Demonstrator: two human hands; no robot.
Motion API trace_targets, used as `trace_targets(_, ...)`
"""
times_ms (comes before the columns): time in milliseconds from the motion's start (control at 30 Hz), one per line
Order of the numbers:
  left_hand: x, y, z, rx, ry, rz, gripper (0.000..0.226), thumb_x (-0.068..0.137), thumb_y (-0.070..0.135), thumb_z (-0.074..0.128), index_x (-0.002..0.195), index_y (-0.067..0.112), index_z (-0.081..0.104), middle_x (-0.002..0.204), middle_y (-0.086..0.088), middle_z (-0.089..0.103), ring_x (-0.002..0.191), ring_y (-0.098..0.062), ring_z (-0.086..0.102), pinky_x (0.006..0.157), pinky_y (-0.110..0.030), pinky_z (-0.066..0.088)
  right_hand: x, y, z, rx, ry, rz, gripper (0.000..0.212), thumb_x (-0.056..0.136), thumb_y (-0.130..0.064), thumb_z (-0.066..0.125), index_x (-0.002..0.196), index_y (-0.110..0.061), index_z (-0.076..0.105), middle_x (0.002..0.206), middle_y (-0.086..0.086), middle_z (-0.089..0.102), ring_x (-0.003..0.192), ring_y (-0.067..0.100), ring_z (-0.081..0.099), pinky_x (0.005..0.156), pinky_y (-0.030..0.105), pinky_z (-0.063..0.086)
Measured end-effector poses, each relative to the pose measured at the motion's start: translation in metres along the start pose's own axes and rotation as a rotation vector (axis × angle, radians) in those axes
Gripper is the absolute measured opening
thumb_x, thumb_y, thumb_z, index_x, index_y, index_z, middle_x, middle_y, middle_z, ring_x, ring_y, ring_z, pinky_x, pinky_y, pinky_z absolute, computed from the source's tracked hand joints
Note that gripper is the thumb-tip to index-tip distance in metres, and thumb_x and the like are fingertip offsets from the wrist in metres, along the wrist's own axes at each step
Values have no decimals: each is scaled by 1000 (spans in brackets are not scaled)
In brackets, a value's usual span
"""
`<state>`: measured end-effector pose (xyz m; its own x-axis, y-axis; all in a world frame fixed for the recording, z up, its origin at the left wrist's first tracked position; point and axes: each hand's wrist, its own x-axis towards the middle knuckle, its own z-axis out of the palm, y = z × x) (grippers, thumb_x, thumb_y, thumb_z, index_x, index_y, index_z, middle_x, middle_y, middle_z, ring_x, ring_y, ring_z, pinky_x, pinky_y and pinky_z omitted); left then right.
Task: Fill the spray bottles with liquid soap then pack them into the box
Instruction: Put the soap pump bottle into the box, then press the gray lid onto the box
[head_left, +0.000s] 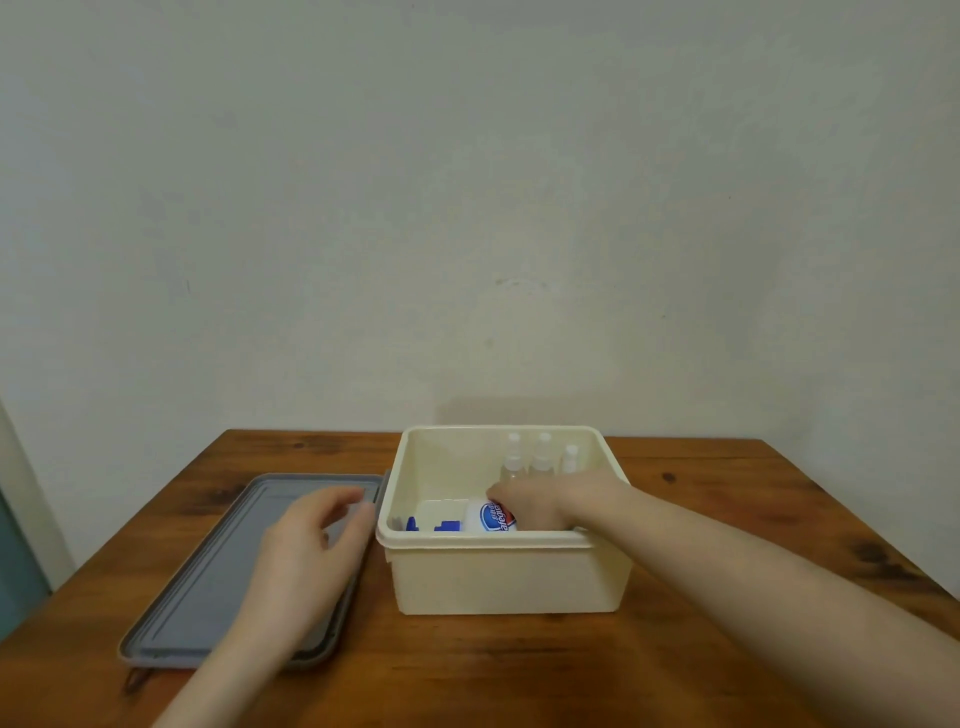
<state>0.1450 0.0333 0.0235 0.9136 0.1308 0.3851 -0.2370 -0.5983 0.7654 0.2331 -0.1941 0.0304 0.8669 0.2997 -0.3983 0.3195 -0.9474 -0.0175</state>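
Your right hand (530, 501) reaches into cream box (498, 571) at frame centre, fingers wrapped on white soap bottle (488, 517) lying inside; three clear spray bottles (540, 460) upright at box's far wall; your left hand (306, 556) loosely open, empty, over grey lid (208, 587) lower left; table (727, 519) beneath.

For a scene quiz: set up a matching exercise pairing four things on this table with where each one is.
Things:
1. grey lid
2. clear spray bottles
3. soap bottle
4. left hand

Places:
A. upright at the cream box's far wall
B. lying in the box, under the right hand
C. flat on the table, left of the box
D. over the lid

Pairs: 1-C, 2-A, 3-B, 4-D
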Motion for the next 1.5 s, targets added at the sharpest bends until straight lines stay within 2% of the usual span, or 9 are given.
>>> trace_targets(167,8,-36,-37,227,44,-49,27,87,20,57,112,11,60,114,-7,62,109,-23,56,93,-41,46,-5,3,3,4,29,12,35,81,-40,55,110,-23,46,124,8,47,115,35,46,98,58,37)
trace_targets(333,-1,-69,-72,510,-331,75,18,82,25,63,79,39,52,96,11,59,86,0,56,71,-12,44,-17,-2,-5,25,15,-24,41,84,-35,57,120,-17,47,125,7,51,113,32,49,100,52,39)
trace_targets(467,-10,-76,-86,590,-499,183,15,83,35,62,85,47,52,100,21,54,91,6,54,81,-10,45,-39,-12,-21,97,91,1,58,87,-29,60,139,-14,38,142,4,42,129,24,42,106,34,37)
trace_targets(600,-13,-79,-86,587,-500,239,6,84,48,54,85,42,55,96,20,56,88,6,54,81,-13,46,-68,-36,-46,142,446,-16,42,90,-31,56,127,-12,52,127,3,54,118,20,51,92,24,37)
trace_targets(767,-18,-81,-81,605,-564,266,15,80,53,58,84,39,52,92,20,53,86,7,51,76,-12,43,-84,-89,-52,302,892,-216,22,92,-18,48,102,-9,65,104,8,65,99,24,59,87,37,45)
trace_targets(933,-18,-77,-76,676,-598,278,25,88,37,52,69,35,36,96,15,50,86,2,49,76,-15,42,-78,-145,-37,78,797,-366,25,94,-17,42,101,-3,61,105,15,61,97,33,57,77,41,48)
trace_targets(1067,-15,-64,-76,743,-614,294,11,93,33,44,83,34,40,99,11,49,89,-3,49,76,-18,39,-58,-168,-21,-76,636,-331,21,92,-12,43,95,1,59,105,20,58,96,38,56,64,36,38)
trace_targets(1233,-4,-45,-84,844,-541,327,10,96,32,38,89,26,33,88,10,46,77,-6,46,60,-20,33,-58,-179,-13,-80,502,-293,34,93,-29,49,110,0,54,112,21,57,103,37,54,75,41,44)
trace_targets(1500,18,-31,-103,797,-233,540,16,90,29,42,84,30,27,63,12,40,70,-8,46,54,-17,34,-62,-205,-11,-372,665,-309,18,85,-5,57,101,2,57,96,18,65,84,31,63,63,36,49)
